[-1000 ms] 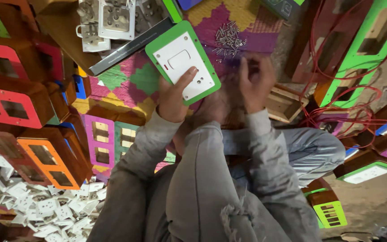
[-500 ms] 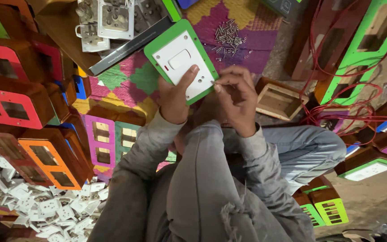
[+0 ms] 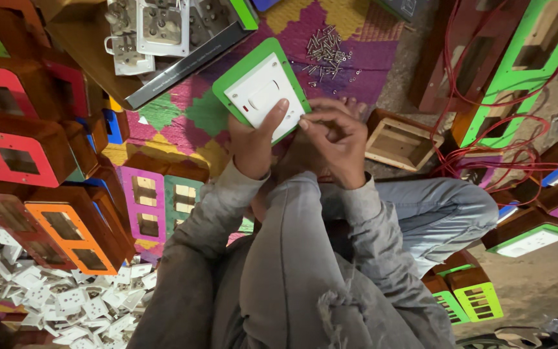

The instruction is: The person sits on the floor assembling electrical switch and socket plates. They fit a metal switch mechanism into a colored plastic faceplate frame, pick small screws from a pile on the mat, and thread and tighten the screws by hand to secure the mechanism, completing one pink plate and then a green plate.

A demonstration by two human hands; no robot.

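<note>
right hand [image 3: 334,142] | back from screws [image 3: 327,52] | now at switch board [image 3: 261,90] edge

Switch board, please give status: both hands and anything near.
Left hand grips green switch board, thumb on white plate. Right hand pinches its lower edge. Screws lie loose beyond.

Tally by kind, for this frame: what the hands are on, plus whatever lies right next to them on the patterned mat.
Green-framed switch board, gripped by the left hand, right hand fingertips at its edge: 1
Open wooden box: 1
Heap of loose screws: 1
Total: 3
</note>
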